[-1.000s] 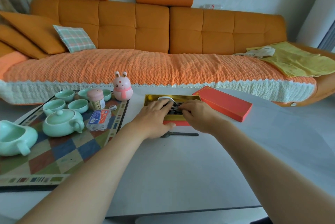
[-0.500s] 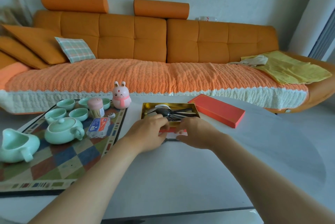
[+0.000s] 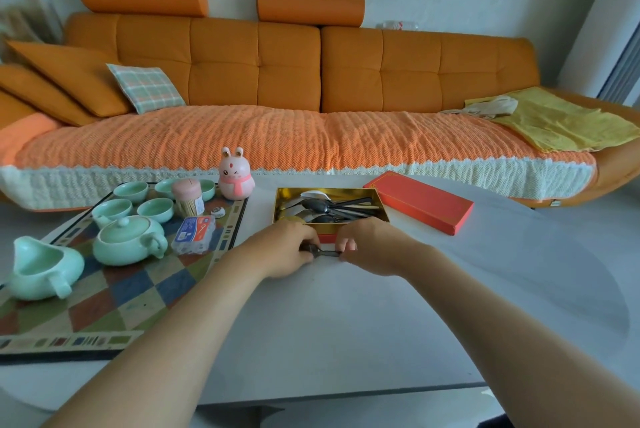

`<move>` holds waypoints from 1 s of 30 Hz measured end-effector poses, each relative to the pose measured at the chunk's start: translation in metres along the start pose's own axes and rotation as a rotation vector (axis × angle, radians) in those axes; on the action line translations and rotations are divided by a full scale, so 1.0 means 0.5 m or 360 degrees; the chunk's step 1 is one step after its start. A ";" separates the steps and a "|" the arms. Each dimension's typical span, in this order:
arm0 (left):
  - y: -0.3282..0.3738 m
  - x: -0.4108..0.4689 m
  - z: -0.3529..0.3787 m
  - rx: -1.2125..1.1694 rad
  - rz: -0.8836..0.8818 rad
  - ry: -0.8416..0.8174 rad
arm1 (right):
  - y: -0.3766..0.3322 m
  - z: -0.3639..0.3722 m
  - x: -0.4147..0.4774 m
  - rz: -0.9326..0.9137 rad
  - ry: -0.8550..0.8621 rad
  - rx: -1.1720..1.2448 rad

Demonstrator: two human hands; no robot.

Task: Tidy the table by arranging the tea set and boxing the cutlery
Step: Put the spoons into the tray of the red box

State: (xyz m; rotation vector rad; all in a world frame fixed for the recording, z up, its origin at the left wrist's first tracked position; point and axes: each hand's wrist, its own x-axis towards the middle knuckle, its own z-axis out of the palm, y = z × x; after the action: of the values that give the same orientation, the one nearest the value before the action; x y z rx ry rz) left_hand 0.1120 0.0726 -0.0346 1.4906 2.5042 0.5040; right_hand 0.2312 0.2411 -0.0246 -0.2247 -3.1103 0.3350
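A gold-lined cutlery box (image 3: 381,211) sits open on the grey table, holding several dark spoons and utensils (image 3: 337,207). Its red lid (image 3: 420,200) lies to the right. Just in front of the box, my left hand (image 3: 285,252) and my right hand (image 3: 369,244) pinch the two ends of one dark utensil (image 3: 323,252) lying on the table. A mint green tea set stands on the chequered mat (image 3: 114,296) at left: a teapot (image 3: 126,240), a pitcher (image 3: 38,268) and several cups (image 3: 154,209).
A pink rabbit figure (image 3: 235,174), a toothpick jar (image 3: 188,197) and a small plastic packet (image 3: 194,233) stand on the mat's far side. An orange sofa (image 3: 277,81) runs behind the table. The table's near edge (image 3: 346,393) is close to me.
Both hands drew back out of the box toward me and came down on the dark utensil lying in front of it. The view tilted up slightly.
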 end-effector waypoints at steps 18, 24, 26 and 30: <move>-0.009 0.054 -0.014 0.0017 0.0039 0.0717 | 0.038 -0.015 0.081 0.0375 0.0581 0.0331; -0.020 0.058 0.004 0.0299 0.0110 0.0394 | 0.039 -0.004 0.089 0.0259 0.0694 0.0165; -0.022 0.058 0.002 0.0330 0.0083 0.0394 | 0.036 -0.003 0.088 0.0150 0.0688 0.0215; -0.022 0.055 0.001 0.0322 0.0048 0.0382 | 0.033 0.009 0.081 -0.0001 0.0469 0.0172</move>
State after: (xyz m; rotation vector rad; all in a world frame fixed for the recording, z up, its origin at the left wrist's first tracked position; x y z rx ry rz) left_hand 0.0899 0.0922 -0.0388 1.6287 2.7936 0.4711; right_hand 0.1933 0.2618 -0.0331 -0.2471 -2.7932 0.4256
